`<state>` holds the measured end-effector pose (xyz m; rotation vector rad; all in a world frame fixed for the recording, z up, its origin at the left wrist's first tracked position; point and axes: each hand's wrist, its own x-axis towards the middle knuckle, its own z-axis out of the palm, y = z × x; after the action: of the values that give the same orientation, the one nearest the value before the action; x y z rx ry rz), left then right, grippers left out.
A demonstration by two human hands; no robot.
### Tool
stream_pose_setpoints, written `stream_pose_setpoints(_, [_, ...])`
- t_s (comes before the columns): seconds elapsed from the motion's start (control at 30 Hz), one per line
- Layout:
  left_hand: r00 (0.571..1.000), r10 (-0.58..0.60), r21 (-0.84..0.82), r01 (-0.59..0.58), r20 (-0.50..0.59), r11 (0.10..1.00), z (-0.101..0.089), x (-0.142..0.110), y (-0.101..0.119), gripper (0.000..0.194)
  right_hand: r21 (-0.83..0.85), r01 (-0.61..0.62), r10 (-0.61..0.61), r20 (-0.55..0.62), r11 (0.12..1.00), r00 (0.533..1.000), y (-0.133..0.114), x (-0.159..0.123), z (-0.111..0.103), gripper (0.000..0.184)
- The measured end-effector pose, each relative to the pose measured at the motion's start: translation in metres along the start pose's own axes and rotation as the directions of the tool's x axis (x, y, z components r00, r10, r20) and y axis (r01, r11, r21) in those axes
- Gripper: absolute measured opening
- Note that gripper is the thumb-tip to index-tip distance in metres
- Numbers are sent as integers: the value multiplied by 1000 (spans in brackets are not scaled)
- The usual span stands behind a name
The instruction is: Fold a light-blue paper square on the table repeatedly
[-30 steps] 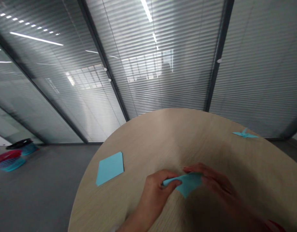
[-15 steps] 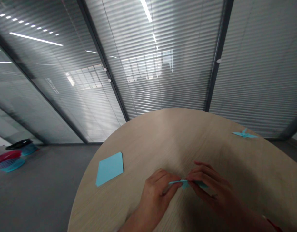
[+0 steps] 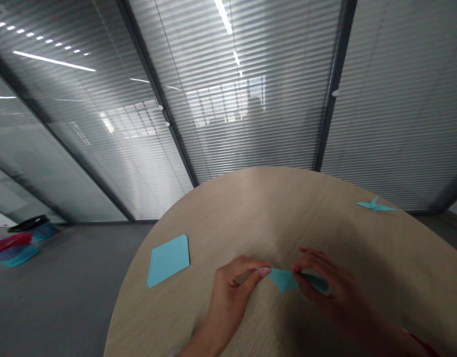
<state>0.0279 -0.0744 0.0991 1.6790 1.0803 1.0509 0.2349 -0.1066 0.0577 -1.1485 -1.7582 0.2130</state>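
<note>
A folded piece of light blue paper point(image 3: 282, 279) is held just above the wooden table point(image 3: 246, 213), with a pointed corner hanging down toward me. My left hand point(image 3: 233, 287) pinches its left end between thumb and index finger. On the other side, my right hand point(image 3: 327, 285) grips the paper with thumb and fingers, and part of the blue sheet shows between them. To the left of my hands lies a flat stack of light blue paper point(image 3: 169, 260). A folded light blue paper bird point(image 3: 375, 204) rests near the table's far right edge.
Glass partitions with horizontal blinds point(image 3: 250, 124) stand right behind the table's curved far edge. On the grey floor point(image 3: 72, 287) at left are a red and blue basket point(image 3: 12, 249) and a black-topped blue basket point(image 3: 36, 228).
My left hand has shifted a little left, away from my right hand. More of the folded paper shows between them, its face now turned toward me.
</note>
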Motion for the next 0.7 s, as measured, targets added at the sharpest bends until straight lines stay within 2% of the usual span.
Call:
stream_pose_setpoints(0.1, [999,45,22,-45,25,999,-1,0,1,17,-19,-5,5,-4,1000,1000,0,0,-1,9])
stream_pose_setpoints(0.23, [986,145,114,-154,81,981,1,-3,-1,22,5,47,-47,31,999,998,0,-1,2,9])
stream_pose_setpoints(0.37, [968,171,148,-199,183,969,5,-5,-2,10,24,123,-125,107,992,986,-2,-2,4,12])
stream_pose_setpoints(0.53, [984,158,137,-169,84,976,6,-4,1,14,19,152,-153,126,988,980,-2,2,0,11])
stream_pose_setpoints(0.7, [997,76,112,-75,-5,991,1,-1,0,11,-49,160,-157,56,986,986,3,3,-4,9])
